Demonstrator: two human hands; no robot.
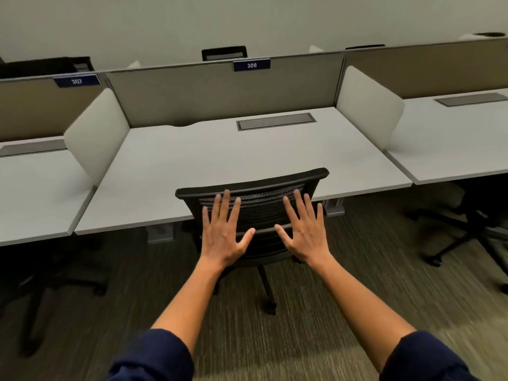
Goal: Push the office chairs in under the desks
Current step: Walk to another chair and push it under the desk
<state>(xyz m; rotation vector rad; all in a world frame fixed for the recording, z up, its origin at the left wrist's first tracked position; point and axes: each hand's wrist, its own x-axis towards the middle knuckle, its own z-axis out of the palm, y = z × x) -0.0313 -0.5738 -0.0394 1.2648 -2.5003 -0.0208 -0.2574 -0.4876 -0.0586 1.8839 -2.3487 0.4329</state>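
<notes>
At the front edge of the desk [247, 160] labelled 306, the black office chair [255, 213] is sitting with its mesh backrest rising just above the desktop and its seat largely tucked beneath. Both of the person's hands are lying flat against the back of the backrest: the left hand [224, 237] on the left half, the right hand [305, 237] on the right half, fingers [227, 200] spread wide, nothing being gripped. Whether the palms are pressing or only resting is hard to judge, since the floor is blurring in the view.

The backrest is looking like a stretched dark mesh in a stiff black frame, with a curved top rail and a crossbar at thumb height. A castor [270, 307] is showing on the carpet [302, 312] below. I would judge the chair moderately light and free-rolling, though the carpet is probably adding drag. The mesh is likely giving under pressure, so the firmer purchase is the frame or crossbar, pushed evenly on both sides to keep it from swivelling. Another chair base [467, 232] is standing under the right-hand desk.
</notes>
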